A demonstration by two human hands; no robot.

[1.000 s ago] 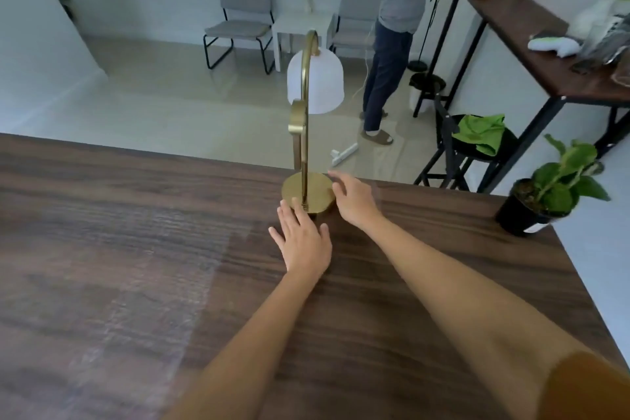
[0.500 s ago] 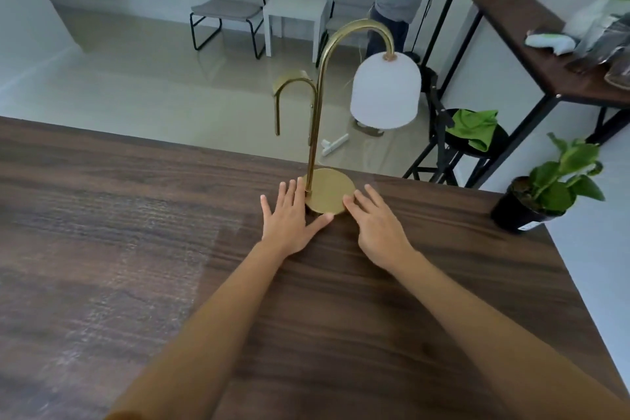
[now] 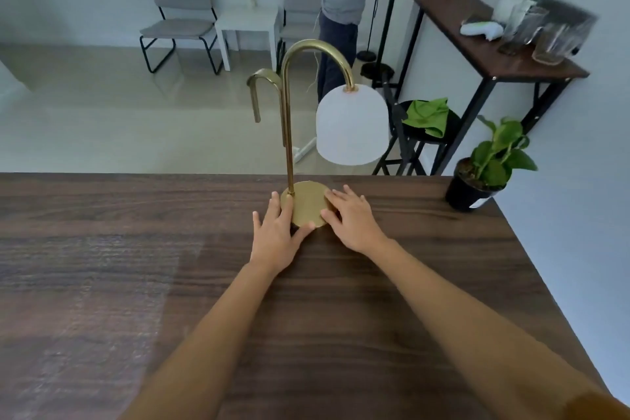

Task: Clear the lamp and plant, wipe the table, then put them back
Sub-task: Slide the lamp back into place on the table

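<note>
Since a second ago the lamp [image 3: 308, 203] has turned, its white shade [image 3: 352, 124] now swung out to the right. It stands near the counter [image 3: 409, 300] far edge. The left hand [image 3: 274, 237] and right hand [image 3: 353, 220] lie flat, fingers apart, touching the brass base without clamping it. Judged best: nudge the base gently from both sides, keeping the tall stem upright. The plant [image 3: 487, 169] sits at the right corner.

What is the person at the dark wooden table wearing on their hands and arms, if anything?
Nothing on the hands: the left hand and right hand are bare, with no gloves, rings or watch visible. Both forearms are uncovered. At the bottom right corner, the edge of a brownish-orange sleeve shows on the right arm.
</note>
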